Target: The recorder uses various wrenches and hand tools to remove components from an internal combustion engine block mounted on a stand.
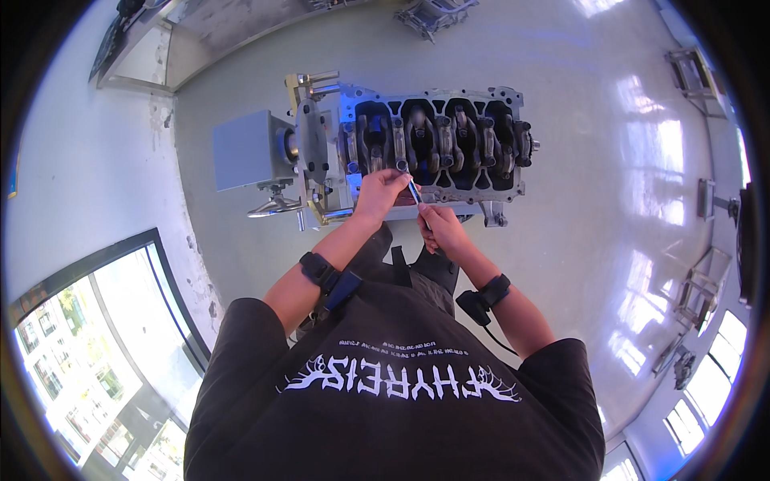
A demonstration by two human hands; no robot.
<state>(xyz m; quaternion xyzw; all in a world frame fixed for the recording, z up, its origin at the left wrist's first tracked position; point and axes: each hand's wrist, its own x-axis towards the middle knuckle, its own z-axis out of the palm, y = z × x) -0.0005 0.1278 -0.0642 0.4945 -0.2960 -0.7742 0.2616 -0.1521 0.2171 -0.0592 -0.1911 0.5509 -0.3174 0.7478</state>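
Observation:
An engine block is mounted in front of me with its open underside up, showing the crankshaft and several bearing caps. My right hand is closed round the handle of a wrench with a slim shiny shaft. At the far end of that shaft, my left hand pinches the wrench's head, by a bearing cap bolt on the block's near side. The fingers hide the head, so whether it sits on a bolt cannot be seen.
A stand with a round plate and a grey box carries the block from the left. Its metal handle sticks out below the box. A metal bench runs along the upper left. Another metal part lies beyond the block.

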